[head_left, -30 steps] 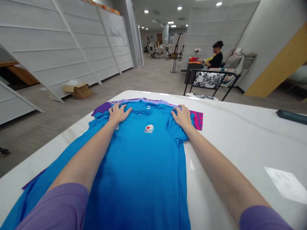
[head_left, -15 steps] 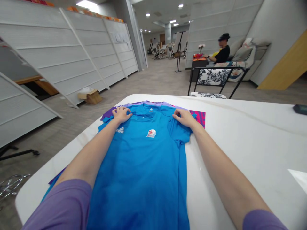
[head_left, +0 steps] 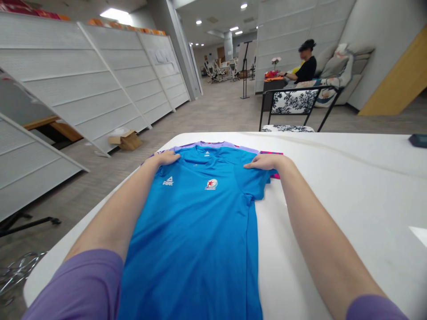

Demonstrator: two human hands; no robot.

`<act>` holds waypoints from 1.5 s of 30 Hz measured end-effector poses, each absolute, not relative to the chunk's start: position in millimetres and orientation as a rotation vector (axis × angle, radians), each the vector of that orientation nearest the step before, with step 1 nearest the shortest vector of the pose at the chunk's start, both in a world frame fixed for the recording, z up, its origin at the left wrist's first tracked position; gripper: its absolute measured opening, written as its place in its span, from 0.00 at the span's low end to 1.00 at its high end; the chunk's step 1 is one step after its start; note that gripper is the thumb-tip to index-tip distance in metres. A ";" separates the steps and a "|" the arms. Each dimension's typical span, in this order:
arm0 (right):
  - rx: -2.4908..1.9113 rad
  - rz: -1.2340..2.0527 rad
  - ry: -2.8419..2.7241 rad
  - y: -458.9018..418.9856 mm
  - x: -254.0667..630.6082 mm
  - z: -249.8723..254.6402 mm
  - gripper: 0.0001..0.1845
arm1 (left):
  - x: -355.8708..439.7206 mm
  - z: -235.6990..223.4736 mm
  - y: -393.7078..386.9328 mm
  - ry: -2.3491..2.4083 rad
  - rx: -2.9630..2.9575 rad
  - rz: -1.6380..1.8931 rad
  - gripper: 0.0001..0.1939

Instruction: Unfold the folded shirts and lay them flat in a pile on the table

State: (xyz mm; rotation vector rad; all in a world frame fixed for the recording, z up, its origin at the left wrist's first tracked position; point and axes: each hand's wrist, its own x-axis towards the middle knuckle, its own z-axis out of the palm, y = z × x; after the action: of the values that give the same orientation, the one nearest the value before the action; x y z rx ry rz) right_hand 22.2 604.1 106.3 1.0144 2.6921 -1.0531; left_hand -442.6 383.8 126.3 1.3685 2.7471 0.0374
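Note:
A blue short-sleeved T-shirt (head_left: 196, 222) lies front up before me, a white logo and a round red-and-white badge on its chest. My left hand (head_left: 166, 158) rests on its left shoulder, thumb stretched toward the collar and the other fingers partly hidden. On the right shoulder and sleeve lies my right hand (head_left: 265, 162), low and flat, its digits pointing toward the collar. Both hands look open on the cloth. Under the blue shirt, a light purple garment (head_left: 227, 145) shows behind the collar. A pink patterned piece (head_left: 275, 176) peeks out by the right sleeve.
The shirts lie on a white table (head_left: 333, 191) with a dark object (head_left: 418, 140) at its far right. A black-framed patterned chair (head_left: 295, 104) stands beyond it. Another person (head_left: 305, 66) sits farther back. At left are white panels (head_left: 110, 75) and a cardboard box (head_left: 128, 140).
My right hand has slid outward along the sleeve and flattened. My left hand has moved slightly outward at the shoulder. The shirt's top now spreads over more of the pieces beneath.

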 end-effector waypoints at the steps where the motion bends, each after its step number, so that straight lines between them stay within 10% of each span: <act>1: 1.006 -1.052 2.693 604.3 22.1 106.2 0.29 | -446.5 127.1 381.5 2.748 1.327 0.047 0.20; 25: 0.860 -1.762 3.145 626.5 12.2 74.1 0.40 | -457.5 112.3 430.5 2.405 0.972 1.645 0.17; 33: 1.424 -0.619 3.342 623.5 1.9 32.2 0.28 | -409.4 77.5 454.7 2.662 1.605 1.052 0.31; 45: 1.834 -0.539 3.440 566.6 24.7 80.1 0.24 | -169.1 81.4 39.4 2.648 1.573 0.354 0.39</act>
State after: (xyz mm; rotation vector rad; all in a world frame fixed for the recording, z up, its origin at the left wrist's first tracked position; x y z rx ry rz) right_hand 24.7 566.6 80.1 1.8341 3.4401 -0.5393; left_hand -169.1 39.4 81.4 1.5733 2.6477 0.3540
